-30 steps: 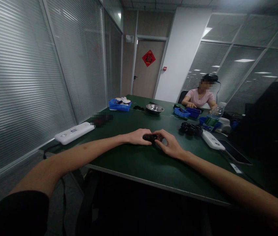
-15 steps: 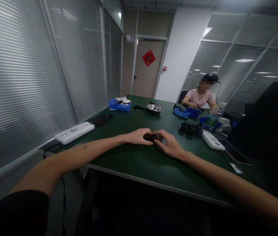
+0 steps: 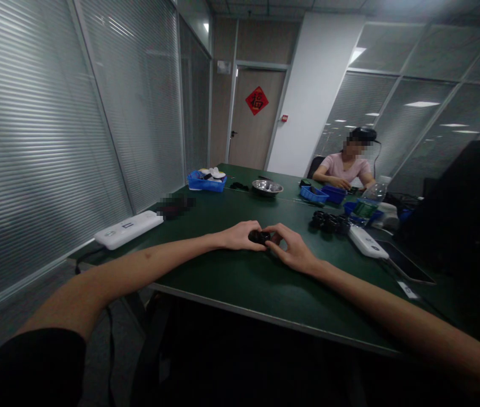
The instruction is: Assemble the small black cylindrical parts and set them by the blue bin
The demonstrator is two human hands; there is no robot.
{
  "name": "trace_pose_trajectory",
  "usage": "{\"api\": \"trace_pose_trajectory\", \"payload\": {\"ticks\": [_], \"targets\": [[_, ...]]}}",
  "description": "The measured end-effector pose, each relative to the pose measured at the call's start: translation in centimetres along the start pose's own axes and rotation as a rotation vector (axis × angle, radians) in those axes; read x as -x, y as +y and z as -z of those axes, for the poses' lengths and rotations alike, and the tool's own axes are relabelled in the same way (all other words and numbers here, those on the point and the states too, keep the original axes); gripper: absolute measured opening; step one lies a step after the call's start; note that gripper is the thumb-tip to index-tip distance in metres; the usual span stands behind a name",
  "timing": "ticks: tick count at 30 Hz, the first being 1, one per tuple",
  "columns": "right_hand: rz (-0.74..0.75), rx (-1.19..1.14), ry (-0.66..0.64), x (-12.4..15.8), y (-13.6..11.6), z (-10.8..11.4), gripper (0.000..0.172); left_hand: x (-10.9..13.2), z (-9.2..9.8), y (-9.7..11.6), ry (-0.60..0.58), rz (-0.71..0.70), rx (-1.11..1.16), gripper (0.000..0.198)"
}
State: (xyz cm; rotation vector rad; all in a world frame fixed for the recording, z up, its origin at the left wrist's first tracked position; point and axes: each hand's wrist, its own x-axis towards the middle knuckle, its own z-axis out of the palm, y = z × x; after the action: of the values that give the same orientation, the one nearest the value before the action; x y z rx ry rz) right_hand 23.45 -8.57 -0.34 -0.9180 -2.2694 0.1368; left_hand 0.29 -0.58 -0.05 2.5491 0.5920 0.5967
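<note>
My left hand (image 3: 237,235) and my right hand (image 3: 291,247) meet over the dark green table (image 3: 240,282), both arms stretched far out. Between the fingertips of both hands sits a small black part (image 3: 260,237), pinched from the left and from the right. The fingers of both hands are curled around it, and its shape is too small and dark to make out. A cluster of several similar black parts (image 3: 328,221) lies on the table to the right of my hands.
A white power strip (image 3: 128,229) lies at the table's left edge, another white device (image 3: 364,241) and a dark tablet (image 3: 405,264) at the right. Blue bins (image 3: 206,181) (image 3: 314,194), a steel bowl (image 3: 267,187) and a water bottle (image 3: 367,204) stand farther back. A seated person (image 3: 345,167) works at the far end.
My hands have stayed in place around the black part, with only slight finger shifts. The person at the far end has moved their hands a little.
</note>
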Motion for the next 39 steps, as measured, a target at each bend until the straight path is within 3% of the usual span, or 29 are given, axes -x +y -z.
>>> {"api": "trace_pose_trajectory", "payload": {"ticks": [6,10,13,18,21,25,28,32,35,39], "targets": [[-0.006,-0.006,-0.003,0.09,0.12,-0.08,0.028,0.06,0.22,-0.21,-0.094,-0.074,0.018,0.041],[-0.013,0.005,-0.011,0.07,0.05,-0.11,0.029,0.02,-0.12,-0.20,-0.016,0.032,-0.010,0.056],[-0.020,0.012,-0.015,0.02,-0.04,-0.05,0.028,0.02,-0.14,-0.19,0.028,0.023,-0.046,0.055],[-0.010,0.001,-0.004,0.02,0.12,-0.04,0.028,0.10,0.26,-0.07,-0.056,-0.069,-0.007,0.038],[-0.010,-0.001,-0.007,0.04,0.19,-0.09,0.029,0.10,0.25,0.08,-0.096,-0.049,-0.010,0.042],[-0.009,0.014,-0.015,0.00,0.03,-0.05,0.030,0.07,0.06,0.20,-0.023,0.049,-0.021,0.058],[-0.017,0.013,-0.020,-0.03,-0.01,-0.04,0.030,0.06,0.04,0.13,0.003,0.028,-0.032,0.051],[-0.023,0.001,-0.019,-0.02,0.17,-0.11,0.029,0.00,0.02,-0.02,-0.048,-0.047,-0.039,0.039],[-0.023,0.001,-0.018,0.01,0.20,-0.16,0.029,-0.06,-0.07,-0.08,-0.066,-0.048,-0.051,0.045],[-0.025,0.018,-0.014,0.04,0.07,-0.11,0.030,-0.04,-0.04,-0.11,-0.003,0.004,-0.045,0.054]]}}
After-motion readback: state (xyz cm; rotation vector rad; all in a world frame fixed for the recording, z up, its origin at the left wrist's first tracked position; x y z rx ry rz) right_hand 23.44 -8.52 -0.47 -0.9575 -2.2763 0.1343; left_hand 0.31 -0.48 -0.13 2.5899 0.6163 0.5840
